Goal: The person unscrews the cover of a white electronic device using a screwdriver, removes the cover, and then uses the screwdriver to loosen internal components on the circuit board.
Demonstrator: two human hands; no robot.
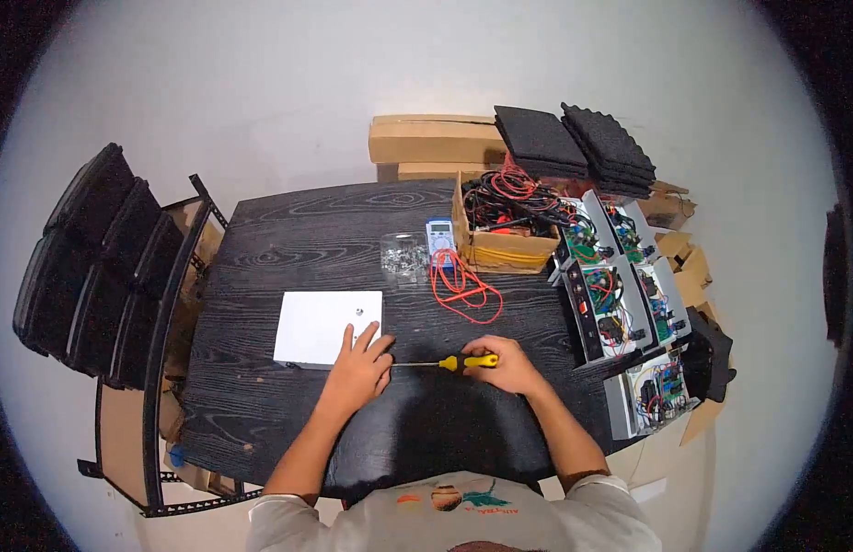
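A white box (318, 324) lies on the dark wood-grain table, with a small round fitting on its top near the right side. My left hand (357, 370) rests on the box's near right corner, fingers spread over the top. My right hand (506, 366) is closed around the yellow-and-black handle of a screwdriver (449, 363). Its thin shaft points left, level with the table, and ends beside my left hand at the box's right side. Whether the tip touches a screw is hidden by the left fingers.
Behind the box stand a clear container of small metal parts (404, 259) and a blue multimeter (440, 241) with red leads (472, 299). A cardboard box of cables (509, 250) sits at the back right. Several opened units with wiring (610, 308) line the right edge.
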